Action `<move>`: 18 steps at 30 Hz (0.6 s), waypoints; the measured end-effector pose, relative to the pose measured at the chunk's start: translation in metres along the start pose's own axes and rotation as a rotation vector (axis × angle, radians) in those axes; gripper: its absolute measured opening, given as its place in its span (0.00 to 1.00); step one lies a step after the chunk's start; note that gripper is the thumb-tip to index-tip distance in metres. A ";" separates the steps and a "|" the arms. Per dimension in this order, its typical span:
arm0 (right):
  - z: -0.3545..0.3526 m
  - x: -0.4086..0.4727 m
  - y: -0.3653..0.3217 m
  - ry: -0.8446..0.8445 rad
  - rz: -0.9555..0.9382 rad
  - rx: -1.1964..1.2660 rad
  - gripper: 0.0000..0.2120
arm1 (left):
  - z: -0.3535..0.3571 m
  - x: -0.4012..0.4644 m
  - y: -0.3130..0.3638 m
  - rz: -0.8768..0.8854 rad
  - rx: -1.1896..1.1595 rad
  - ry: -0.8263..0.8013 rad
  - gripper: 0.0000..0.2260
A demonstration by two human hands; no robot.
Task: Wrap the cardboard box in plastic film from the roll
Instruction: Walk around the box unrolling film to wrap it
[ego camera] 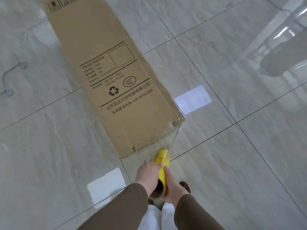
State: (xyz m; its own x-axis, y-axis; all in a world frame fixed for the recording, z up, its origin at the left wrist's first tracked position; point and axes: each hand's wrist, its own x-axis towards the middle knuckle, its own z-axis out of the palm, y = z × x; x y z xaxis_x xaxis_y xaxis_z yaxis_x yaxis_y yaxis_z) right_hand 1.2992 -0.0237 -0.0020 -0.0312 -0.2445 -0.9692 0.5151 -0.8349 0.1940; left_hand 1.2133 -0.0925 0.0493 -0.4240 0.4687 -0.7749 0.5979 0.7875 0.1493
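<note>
A long brown cardboard box (106, 67) with black printed text lies on the tiled floor, its near end toward me. Both hands hold a yellow roll of plastic film (162, 161) just below that near end. My left hand (148, 173) grips the roll from the left, my right hand (172, 183) from the right near the open cardboard core. Clear film (174, 138) stretches from the roll up to the box's near right corner, where film clings along the right edge.
Glossy grey floor tiles (232, 163) with dark grout lines surround the box. A dark cable (8, 77) lies at the far left. A transparent plastic piece of furniture (282, 39) stands at the upper right. My shoe (184, 185) shows below the roll.
</note>
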 end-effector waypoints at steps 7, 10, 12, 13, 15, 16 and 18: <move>-0.008 0.014 0.034 0.029 0.120 0.225 0.28 | 0.019 -0.014 -0.028 -0.107 -0.288 -0.017 0.22; -0.004 0.022 0.046 0.006 0.093 0.314 0.26 | 0.029 -0.020 -0.045 -0.218 -0.385 -0.098 0.25; 0.008 0.021 0.053 -0.050 0.069 0.327 0.22 | 0.033 -0.024 -0.056 -0.253 -0.440 -0.147 0.26; 0.015 0.020 0.057 -0.077 0.057 0.322 0.20 | 0.034 -0.026 -0.061 -0.262 -0.463 -0.151 0.25; 0.030 0.021 0.064 -0.118 0.016 0.318 0.17 | 0.033 -0.022 -0.074 -0.249 -0.424 -0.128 0.23; 0.038 0.022 0.070 -0.127 -0.004 0.301 0.16 | 0.032 -0.019 -0.081 -0.223 -0.359 -0.116 0.22; 0.051 0.026 0.084 -0.099 -0.021 0.229 0.13 | 0.029 -0.018 -0.097 -0.142 -0.172 -0.101 0.21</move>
State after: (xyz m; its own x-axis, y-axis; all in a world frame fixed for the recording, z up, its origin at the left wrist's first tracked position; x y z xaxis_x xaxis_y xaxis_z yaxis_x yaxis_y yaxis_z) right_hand 1.2986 -0.1256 -0.0034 -0.1297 -0.2633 -0.9560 0.3067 -0.9275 0.2138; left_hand 1.1821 -0.1890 0.0306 -0.4203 0.3128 -0.8518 0.4086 0.9034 0.1301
